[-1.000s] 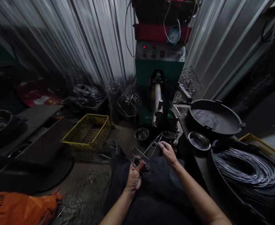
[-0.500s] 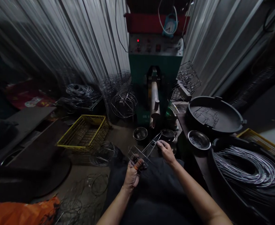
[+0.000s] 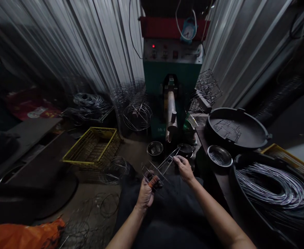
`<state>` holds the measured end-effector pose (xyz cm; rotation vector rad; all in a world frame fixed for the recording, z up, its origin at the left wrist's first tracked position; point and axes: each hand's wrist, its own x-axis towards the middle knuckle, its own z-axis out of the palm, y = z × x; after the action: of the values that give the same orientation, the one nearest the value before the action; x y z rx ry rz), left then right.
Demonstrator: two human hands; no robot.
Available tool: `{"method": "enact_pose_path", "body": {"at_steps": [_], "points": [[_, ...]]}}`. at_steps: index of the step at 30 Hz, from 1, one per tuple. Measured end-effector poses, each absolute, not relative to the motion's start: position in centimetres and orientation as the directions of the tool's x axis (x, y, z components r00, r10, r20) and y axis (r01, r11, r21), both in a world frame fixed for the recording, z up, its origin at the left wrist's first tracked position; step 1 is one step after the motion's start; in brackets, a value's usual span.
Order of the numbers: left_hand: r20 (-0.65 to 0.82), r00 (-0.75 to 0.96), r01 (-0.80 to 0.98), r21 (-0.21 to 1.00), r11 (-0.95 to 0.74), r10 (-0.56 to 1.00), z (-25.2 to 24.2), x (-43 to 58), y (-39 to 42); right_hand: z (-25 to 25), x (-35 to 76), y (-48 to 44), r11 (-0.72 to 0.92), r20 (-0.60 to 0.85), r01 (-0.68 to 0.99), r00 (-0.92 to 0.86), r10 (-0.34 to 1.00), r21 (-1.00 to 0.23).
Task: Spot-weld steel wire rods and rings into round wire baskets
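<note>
Over my dark-clad lap I hold a small frame of crossed wire rods (image 3: 160,166). My left hand (image 3: 146,192) is closed round its near end, with an orange-tipped finger cover showing at the grip. My right hand (image 3: 183,167) pinches the far end of the same wire frame between thumb and fingers. Straight ahead stands a green machine (image 3: 171,74) with a long metal arm (image 3: 170,112) pointing toward me. Two small metal bowls (image 3: 155,148) sit on the floor below the arm.
A yellow plastic crate (image 3: 93,147) lies on the floor at left, with round wire cages (image 3: 137,114) behind it. At right a black tub holds coiled wire (image 3: 271,188); a black round tray (image 3: 236,128) and a steel bowl (image 3: 220,155) stand nearby. Corrugated metal walls surround the spot.
The view shifted slightly left and then steadied. Both hands keep their hold on the wire frame, which has barely moved.
</note>
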<state>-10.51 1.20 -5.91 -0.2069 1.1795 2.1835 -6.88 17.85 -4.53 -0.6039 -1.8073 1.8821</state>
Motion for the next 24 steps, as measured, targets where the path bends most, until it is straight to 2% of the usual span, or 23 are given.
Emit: {"method": "enact_pose_path", "body": {"at_steps": [15, 24], "points": [[-0.352, -0.797, -0.576, 0.69, -0.439, 0.491, -4.5, -13.1, 3.4, -4.7, -9.9, 19.5, -0.074, 0.056, -0.136, -0.761, 0.646, -0.988], [-0.348, -0.788, -0.578, 0.701, -0.418, 0.507, -3.6, -15.1, 4.6, -4.5, -12.3, 20.6, -0.227, -0.005, -0.204, -0.733, 0.681, -0.952]]}}
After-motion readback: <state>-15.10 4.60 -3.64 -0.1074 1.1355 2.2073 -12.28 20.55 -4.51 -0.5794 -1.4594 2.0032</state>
